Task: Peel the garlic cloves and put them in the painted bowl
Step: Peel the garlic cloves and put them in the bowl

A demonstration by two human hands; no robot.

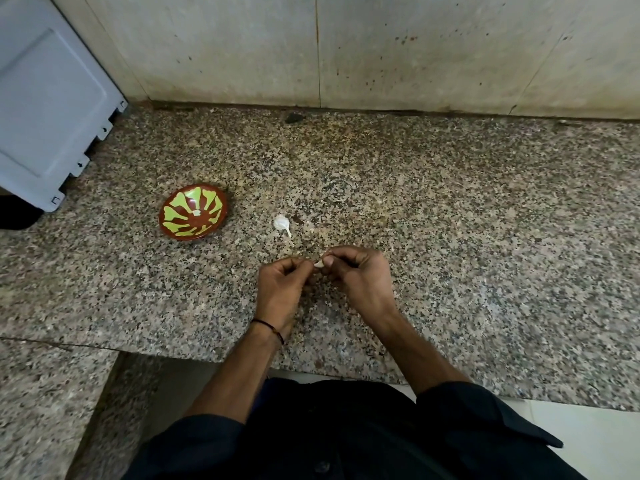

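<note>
A small pale garlic clove (318,264) is pinched between my left hand (282,289) and my right hand (356,275), just above the granite counter (450,220); most of the clove is hidden by my fingertips. Both hands have curled fingers around it. A white piece of garlic with a short stem (282,224) lies on the counter just beyond my hands. The painted bowl (193,216), brown with yellow-green petal shapes, stands to the left of that piece, with only a small pale spot showing at its centre.
A grey plastic panel (48,98) leans at the back left of the counter. A stained tiled wall (381,50) runs along the back. The counter's front edge (311,370) is close to my body, with a lower granite ledge (45,403) at the left.
</note>
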